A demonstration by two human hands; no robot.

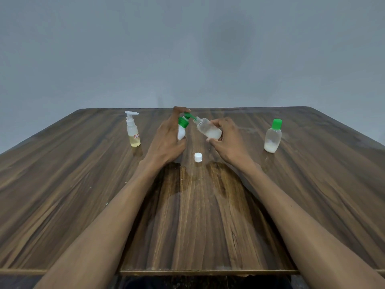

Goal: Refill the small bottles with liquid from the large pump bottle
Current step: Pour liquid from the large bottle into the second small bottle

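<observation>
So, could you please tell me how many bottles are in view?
4: a pump bottle in the left hand, an open bottle in the right hand, a yellow-liquid bottle far left, a green-capped bottle far right.

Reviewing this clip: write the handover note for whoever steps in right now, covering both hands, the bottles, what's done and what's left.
Left hand grips the white pump bottle, a finger on its green pump head.
Right hand holds the uncapped small bottle tilted, mouth at the nozzle; partly filled with white liquid.
Its white cap lies on the table between the hands.
Green-capped bottle, right: capped, only the bottom filled.
Yellow-liquid pump bottle, left: untouched.
Left: finish filling, recap, then check the others.
</observation>
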